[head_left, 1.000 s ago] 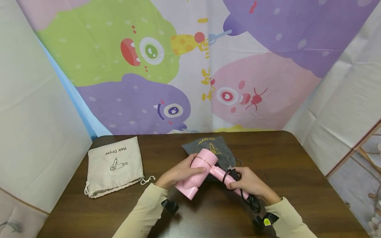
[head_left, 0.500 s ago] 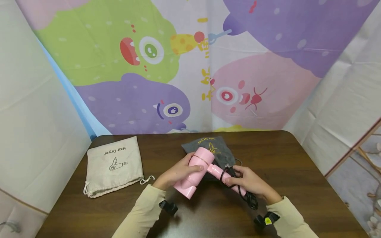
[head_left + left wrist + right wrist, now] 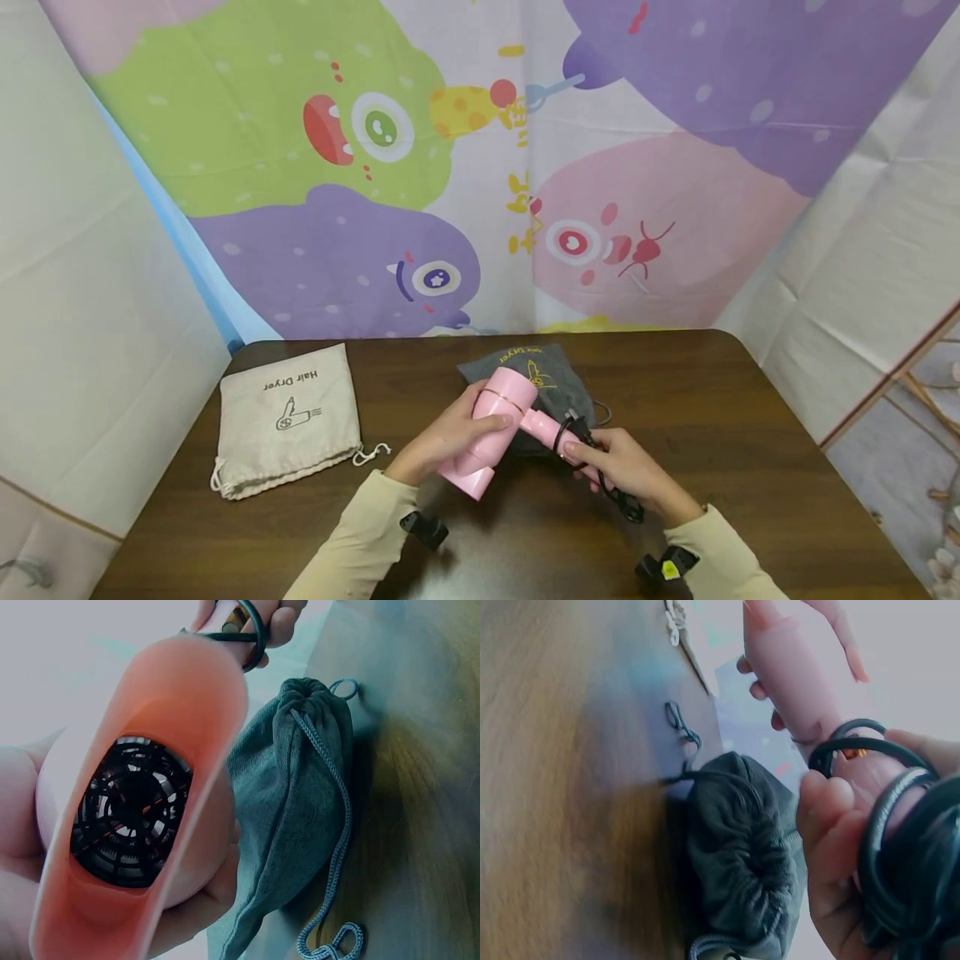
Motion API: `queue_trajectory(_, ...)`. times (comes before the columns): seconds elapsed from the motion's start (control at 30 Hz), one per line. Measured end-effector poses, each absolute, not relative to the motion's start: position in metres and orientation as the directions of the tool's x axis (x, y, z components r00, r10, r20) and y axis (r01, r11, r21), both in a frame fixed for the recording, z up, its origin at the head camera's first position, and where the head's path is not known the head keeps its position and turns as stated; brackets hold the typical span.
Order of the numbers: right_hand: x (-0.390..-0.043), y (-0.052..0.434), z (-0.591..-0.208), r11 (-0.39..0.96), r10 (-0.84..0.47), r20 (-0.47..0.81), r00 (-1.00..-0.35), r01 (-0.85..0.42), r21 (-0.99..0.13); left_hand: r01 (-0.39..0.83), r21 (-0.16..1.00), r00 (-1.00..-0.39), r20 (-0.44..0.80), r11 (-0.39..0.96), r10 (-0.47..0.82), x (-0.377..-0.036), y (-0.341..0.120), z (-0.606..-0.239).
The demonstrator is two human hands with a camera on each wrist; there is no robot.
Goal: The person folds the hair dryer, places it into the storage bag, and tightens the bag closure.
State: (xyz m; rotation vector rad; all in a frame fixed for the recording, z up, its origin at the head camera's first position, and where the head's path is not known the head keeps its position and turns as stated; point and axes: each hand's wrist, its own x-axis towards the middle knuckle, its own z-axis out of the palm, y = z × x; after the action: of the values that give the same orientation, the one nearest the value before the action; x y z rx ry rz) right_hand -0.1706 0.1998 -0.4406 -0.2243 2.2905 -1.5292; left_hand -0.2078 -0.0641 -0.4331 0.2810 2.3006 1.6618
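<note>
A pink hair dryer [image 3: 495,417] is held above the table in both hands. My left hand [image 3: 450,433] grips its barrel, thumb across the top. In the left wrist view the nozzle [image 3: 202,682] faces the camera, with a dark grille [image 3: 131,814] inside. My right hand [image 3: 626,467] holds the handle [image 3: 543,429], which has a black cord [image 3: 622,500] wrapped around it. Behind and below the dryer lies a dark grey drawstring bag [image 3: 558,379] with yellow hair dryer print; the right wrist view shows its gathered mouth [image 3: 761,862].
A cream drawstring bag [image 3: 292,417] printed "Hair Dryer" lies flat at the left of the brown table [image 3: 697,392]. Its white cord [image 3: 371,454] trails to the right. A cartoon-printed curtain [image 3: 495,208] hangs behind the table.
Both hands have shifted slightly left with the hair dryer. The right hand's fingers have moved a little on the handle and cord, and the cord bundle hangs somewhat differently.
</note>
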Motion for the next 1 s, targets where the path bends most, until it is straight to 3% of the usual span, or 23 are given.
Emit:
queue_trajectory(0.57, -0.157, 0.178, -0.456, 0.267, -0.079, -0.132, -0.988, 0.106, -0.958, 0.034, 0.945, -0.974, -0.042, 0.326, 0.222, -0.204, -0.054, -0.438)
queue_trajectory(0.87, -0.153, 0.169, -0.457, 0.275, 0.048, -0.102, -0.994, 0.112, -0.955, 0.05, 0.951, -0.983, -0.007, 0.305, 0.183, -0.2, -0.05, -0.437)
queue_trajectory(1.0, -0.151, 0.155, -0.457, 0.184, 0.127, -0.101, -0.987, 0.124, -0.975, 0.04, 0.967, -0.993, 0.011, 0.25, 0.12, -0.196, -0.039, -0.439)
